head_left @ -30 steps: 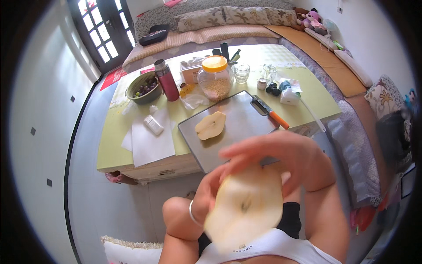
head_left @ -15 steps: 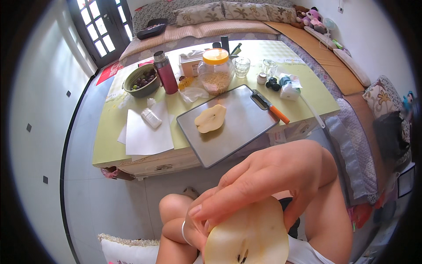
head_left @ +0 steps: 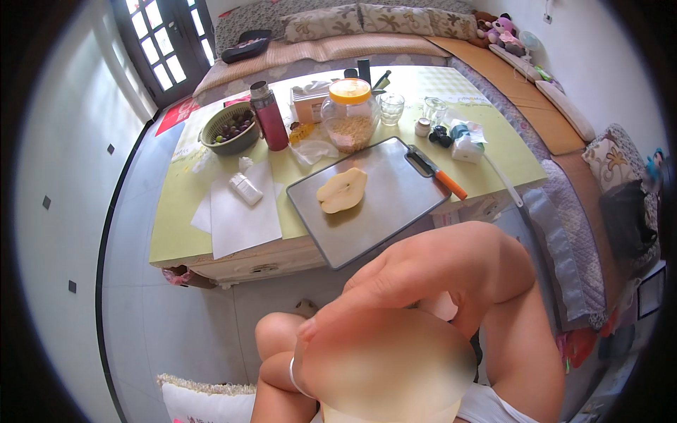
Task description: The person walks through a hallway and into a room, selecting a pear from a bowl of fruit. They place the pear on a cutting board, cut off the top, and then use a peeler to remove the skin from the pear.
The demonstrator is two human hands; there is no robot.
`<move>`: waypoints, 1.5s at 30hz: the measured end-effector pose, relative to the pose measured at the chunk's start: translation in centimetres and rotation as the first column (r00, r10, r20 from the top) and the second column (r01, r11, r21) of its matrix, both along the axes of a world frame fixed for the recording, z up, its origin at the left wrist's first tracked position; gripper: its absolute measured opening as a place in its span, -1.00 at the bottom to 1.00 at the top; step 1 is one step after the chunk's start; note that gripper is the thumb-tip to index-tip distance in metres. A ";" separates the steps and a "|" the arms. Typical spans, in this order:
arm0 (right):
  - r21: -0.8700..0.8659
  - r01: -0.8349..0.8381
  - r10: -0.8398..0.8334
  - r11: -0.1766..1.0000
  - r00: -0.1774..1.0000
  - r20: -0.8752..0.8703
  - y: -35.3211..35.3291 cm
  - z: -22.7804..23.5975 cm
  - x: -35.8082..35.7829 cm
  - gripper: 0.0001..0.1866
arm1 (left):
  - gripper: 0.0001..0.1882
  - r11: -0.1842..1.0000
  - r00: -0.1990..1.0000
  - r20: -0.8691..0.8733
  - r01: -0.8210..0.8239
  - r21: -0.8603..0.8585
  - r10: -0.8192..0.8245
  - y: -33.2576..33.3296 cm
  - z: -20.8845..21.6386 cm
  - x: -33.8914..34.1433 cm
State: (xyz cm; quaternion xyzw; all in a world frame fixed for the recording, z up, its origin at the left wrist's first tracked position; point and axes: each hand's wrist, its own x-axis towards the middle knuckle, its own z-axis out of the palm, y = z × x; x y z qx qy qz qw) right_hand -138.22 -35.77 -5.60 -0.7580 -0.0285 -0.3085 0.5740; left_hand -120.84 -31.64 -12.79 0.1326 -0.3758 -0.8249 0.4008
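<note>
Close to me, a pear half (head_left: 395,384) sits under a heavy blur, so only its pale, rounded shape can be made out. My right hand (head_left: 423,275) arches over its top, thumb on one side and fingers on the other, closed on it. My left hand (head_left: 303,356), with a white band at the wrist, is beside the pear's left edge; its fingers are hidden. On the table, another pear half (head_left: 341,191) lies cut face up on a grey-rimmed cutting board (head_left: 374,229). A knife with an orange handle (head_left: 450,185) rests at the board's upper right.
Behind the board stand a yellow-lidded jar (head_left: 350,116), a red thermos (head_left: 269,120), a basket of grapes (head_left: 230,130) and glasses (head_left: 391,109). White paper sheets (head_left: 243,218) and a small white bottle (head_left: 245,189) lie left of the board.
My right hand and the held pear half have risen slightly and tilted, and the cut face is now blurred. The table things shift slightly with the view.
</note>
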 end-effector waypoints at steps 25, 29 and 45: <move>0.451 0.860 -0.927 0.240 0.341 -0.157 -4.4 -15.8 -13.2 0.05 | -0.48 0.990 0.995 -0.065 0.081 0.116 -0.073 -7.4 -4.1 -1.9; 0.452 0.867 -0.942 0.211 0.304 -0.143 -4.8 -17.3 -13.3 0.05 | -0.55 0.976 0.999 -0.021 0.045 0.212 -0.042 -9.2 -5.9 -2.9; -0.424 0.867 -0.867 -0.260 -0.403 -0.292 -9.8 -22.6 -13.2 0.05 | -0.64 0.842 0.889 0.229 -0.452 0.294 0.397 -16.7 -10.9 -1.8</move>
